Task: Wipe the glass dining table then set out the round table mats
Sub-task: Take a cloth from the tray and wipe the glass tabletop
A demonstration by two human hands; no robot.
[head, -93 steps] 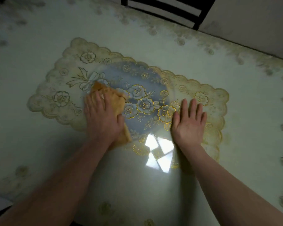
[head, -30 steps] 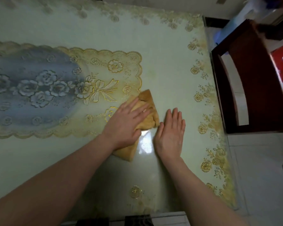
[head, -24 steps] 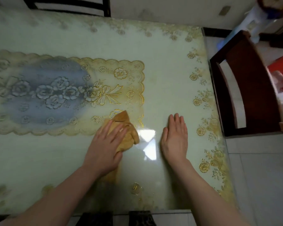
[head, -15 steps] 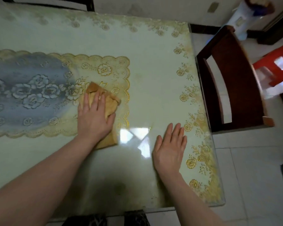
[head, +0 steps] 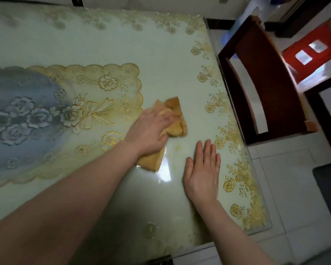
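The glass dining table (head: 161, 60) has a pale green top with gold flower borders and a gold and blue floral panel (head: 46, 119) under the glass. A folded yellow-orange cloth (head: 175, 119) lies on the glass just right of that panel. My left hand (head: 151, 129) presses flat on the cloth and covers most of its middle. My right hand (head: 203, 173) rests flat on the bare glass near the table's right edge, fingers together, holding nothing. No round table mats are in view.
A dark wooden chair (head: 264, 81) stands close against the table's right edge. A red stool (head: 311, 54) sits beyond it on the white tiled floor (head: 294, 197). Part of a black chair back (head: 76, 0) shows at the far edge.
My left hand has slid the cloth to the right, off the floral panel and onto plain glass. My right hand has stayed flat near the right edge.
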